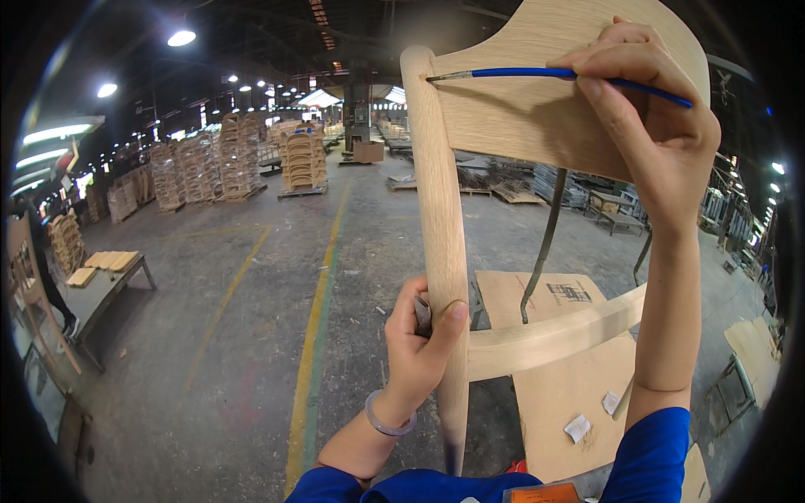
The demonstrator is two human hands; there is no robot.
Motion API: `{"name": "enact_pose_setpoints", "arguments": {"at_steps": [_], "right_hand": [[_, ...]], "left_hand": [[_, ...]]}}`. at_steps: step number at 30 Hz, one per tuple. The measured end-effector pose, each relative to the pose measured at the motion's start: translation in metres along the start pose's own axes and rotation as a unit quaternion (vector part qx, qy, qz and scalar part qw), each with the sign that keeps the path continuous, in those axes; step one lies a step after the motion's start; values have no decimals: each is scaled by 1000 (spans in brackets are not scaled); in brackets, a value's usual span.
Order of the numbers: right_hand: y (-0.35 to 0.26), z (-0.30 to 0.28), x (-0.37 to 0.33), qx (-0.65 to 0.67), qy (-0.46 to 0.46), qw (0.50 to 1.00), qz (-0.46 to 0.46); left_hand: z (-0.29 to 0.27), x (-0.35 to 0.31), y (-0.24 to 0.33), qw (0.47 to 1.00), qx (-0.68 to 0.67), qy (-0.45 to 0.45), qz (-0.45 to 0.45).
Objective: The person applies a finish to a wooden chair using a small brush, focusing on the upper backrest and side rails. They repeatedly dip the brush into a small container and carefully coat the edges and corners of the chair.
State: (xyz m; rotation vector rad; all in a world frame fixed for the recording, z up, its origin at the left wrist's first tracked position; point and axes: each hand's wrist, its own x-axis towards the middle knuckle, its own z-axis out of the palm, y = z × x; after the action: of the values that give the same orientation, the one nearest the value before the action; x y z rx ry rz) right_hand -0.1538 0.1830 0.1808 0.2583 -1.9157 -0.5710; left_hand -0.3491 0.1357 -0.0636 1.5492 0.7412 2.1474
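My right hand [650, 109] pinches a thin paintbrush [524, 73] with a blue handle. The brush lies nearly level, its tip touching the joint where the wooden chair post [438, 184] meets the broad curved backrest [511, 109]. Lower down, my left hand [423, 344] is wrapped round that post, thumb on the near side. A small dark grey piece [423, 315] shows between its fingers and the wood; its kind is unclear. A curved wooden rail [545, 339] joins the post just right of my left hand. The pale wood is bare and grained.
Below the chair lies a cardboard sheet [553, 402] with crumpled white scraps [578, 428]. Dark metal rods [547, 243] stand behind the rail. At left is a bench [109, 285] bearing wooden pieces. Farther back stand wrapped stacks of chair parts [239, 151] and a cardboard box [368, 152].
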Motion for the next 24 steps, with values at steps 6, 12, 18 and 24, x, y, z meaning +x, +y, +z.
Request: {"name": "enact_pose_setpoints", "arguments": {"at_steps": [6, 12, 18, 24], "right_hand": [[0, 2, 1, -9, -1, 1000, -3], [1, 5, 3, -12, -2, 1000, -18], [1, 6, 5, 9, 8, 1000, -13], [1, 7, 8, -9, 4, 1000, -20]], "left_hand": [[-3, 1, -5, 1000, -11, -8, 5], [-4, 0, -7, 1000, -25, -1, 1], [-5, 0, -1, 1000, -18, 3, 3], [-5, -2, 4, 1000, -14, 5, 7]]}}
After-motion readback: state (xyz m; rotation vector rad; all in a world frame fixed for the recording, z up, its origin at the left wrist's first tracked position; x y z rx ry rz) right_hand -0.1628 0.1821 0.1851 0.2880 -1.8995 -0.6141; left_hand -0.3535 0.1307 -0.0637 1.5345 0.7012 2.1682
